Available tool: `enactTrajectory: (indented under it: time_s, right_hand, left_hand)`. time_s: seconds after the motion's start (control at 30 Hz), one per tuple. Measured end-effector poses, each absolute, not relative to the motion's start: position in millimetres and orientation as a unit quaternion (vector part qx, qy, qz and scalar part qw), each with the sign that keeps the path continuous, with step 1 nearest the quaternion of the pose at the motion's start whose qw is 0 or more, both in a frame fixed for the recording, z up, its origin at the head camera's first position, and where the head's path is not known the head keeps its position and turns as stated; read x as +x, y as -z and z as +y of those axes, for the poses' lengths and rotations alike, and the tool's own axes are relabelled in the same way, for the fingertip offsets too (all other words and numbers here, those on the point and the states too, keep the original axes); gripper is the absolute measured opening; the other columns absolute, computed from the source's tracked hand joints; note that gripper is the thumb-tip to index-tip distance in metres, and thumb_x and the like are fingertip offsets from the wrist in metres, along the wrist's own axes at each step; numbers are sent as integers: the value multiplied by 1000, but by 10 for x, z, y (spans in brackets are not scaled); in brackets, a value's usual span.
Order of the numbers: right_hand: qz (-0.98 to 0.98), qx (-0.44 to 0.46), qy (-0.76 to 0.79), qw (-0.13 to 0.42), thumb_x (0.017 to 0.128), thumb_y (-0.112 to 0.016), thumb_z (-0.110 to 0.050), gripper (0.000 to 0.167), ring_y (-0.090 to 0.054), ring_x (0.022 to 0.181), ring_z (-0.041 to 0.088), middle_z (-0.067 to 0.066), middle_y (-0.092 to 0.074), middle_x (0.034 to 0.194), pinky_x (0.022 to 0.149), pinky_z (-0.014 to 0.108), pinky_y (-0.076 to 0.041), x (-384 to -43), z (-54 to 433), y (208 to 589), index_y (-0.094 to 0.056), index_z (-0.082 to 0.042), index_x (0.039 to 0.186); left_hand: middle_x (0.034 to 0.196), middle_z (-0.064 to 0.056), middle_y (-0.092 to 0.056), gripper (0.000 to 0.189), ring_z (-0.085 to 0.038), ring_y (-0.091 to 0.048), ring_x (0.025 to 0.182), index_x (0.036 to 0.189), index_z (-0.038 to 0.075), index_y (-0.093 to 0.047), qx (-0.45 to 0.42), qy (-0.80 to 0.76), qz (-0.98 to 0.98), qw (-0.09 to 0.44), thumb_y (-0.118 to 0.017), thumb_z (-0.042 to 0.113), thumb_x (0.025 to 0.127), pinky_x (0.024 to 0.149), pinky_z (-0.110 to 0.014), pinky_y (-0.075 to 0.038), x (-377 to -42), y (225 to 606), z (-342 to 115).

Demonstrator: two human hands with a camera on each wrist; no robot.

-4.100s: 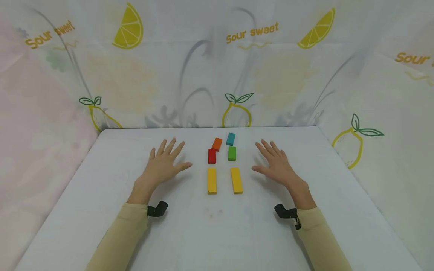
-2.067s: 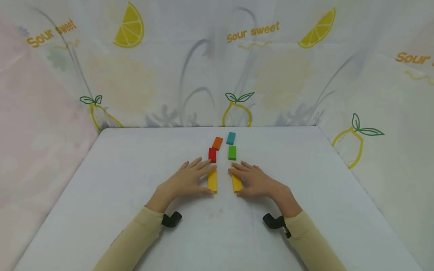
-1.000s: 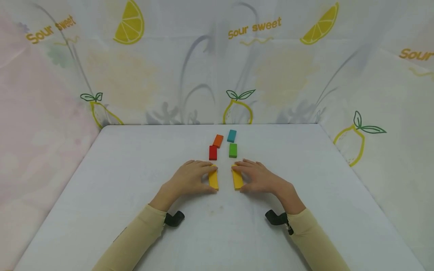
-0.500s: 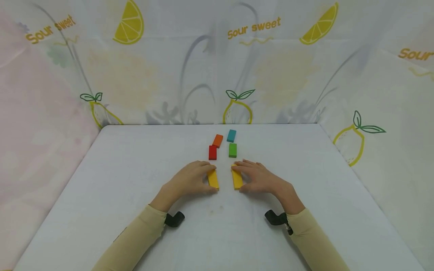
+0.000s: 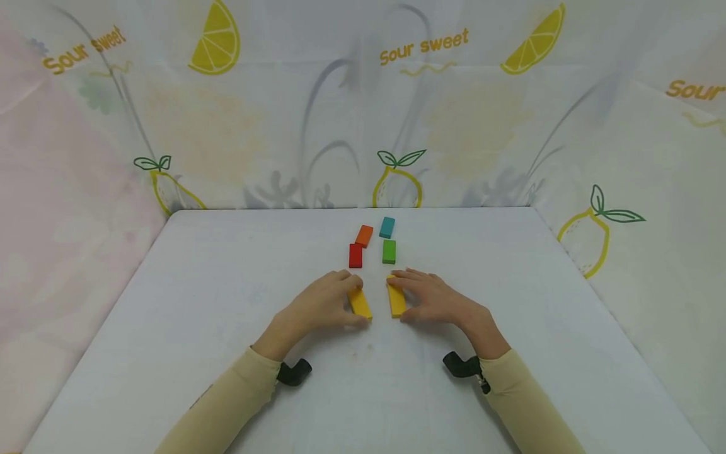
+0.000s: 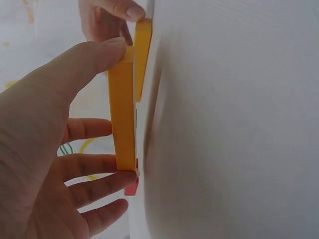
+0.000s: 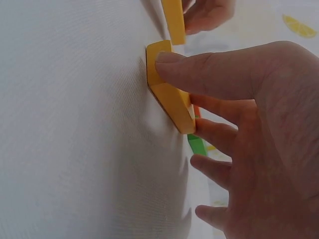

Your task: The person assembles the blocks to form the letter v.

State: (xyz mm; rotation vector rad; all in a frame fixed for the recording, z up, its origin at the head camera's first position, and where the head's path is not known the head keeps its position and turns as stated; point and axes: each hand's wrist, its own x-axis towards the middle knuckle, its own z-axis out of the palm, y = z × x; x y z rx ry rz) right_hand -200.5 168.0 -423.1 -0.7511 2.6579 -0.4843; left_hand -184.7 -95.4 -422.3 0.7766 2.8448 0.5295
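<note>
Thumb and fingertips of my left hand point(image 5: 322, 304) pinch a long yellow block point(image 5: 360, 304) by its two ends. In the left wrist view a gap and a shadow show between this yellow block point(image 6: 122, 114) and the table, so it is lifted slightly. My right hand point(image 5: 433, 299) grips the ends of a second yellow block point(image 5: 397, 301), thumb at the near end, fingers at the far end. The right wrist view shows that yellow block point(image 7: 172, 104) low against the tabletop. Its outer fingers are spread, touching nothing.
Beyond the hands lie four smaller blocks: red point(image 5: 355, 256), orange point(image 5: 364, 236), green point(image 5: 389, 252) and blue point(image 5: 387, 227). The red one touches the orange. A white table point(image 5: 227, 252) ends at a lemon-print cloth backdrop point(image 5: 272, 126).
Both hands came inward from spread and open and took hold of the yellow blocks. In the last half second the left block turned, its near end swinging right; the right hand stayed still.
</note>
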Motion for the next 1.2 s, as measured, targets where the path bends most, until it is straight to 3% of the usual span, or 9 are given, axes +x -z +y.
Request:
enactTrajectory:
  time_s: [0.17,0.4,0.6,1.2]
  right_hand:
    - [933,-267,174,168,87,-67,-33,70,-24,153,29,1,-35,162,120,63,-17,-2013,1684,4227,-41,-26,152]
    - [932,-273,173,162,88,-67,-32,70,-25,152,30,2,-35,161,120,63,-19,-2004,1687,4220,-41,-25,152]
    - [933,-271,173,162,88,-68,-33,70,-25,153,30,2,-35,162,120,62,-19,-2001,1680,4215,-41,-25,152]
    - [931,-272,186,159,87,-69,-31,69,-28,151,31,4,-37,160,119,61,-23,-1979,1684,4195,-43,-23,151]
  left_hand:
    - [99,5,-56,62,-11,-49,87,117,19,-57,263,-152,950,72,-74,64,77,78,-26,-47,-1818,4231,-900]
    - [96,4,-57,65,-12,-49,85,114,14,-61,272,-100,955,57,-71,66,77,77,-26,-47,-1762,4233,-831]
    - [92,5,-55,62,-12,-48,83,110,16,-65,281,-78,956,38,-69,69,77,72,-25,-45,-1737,4264,-789]
    - [101,2,-59,69,-15,-49,90,114,18,-63,271,-49,961,27,-65,76,76,82,-31,-50,-1691,4289,-762]
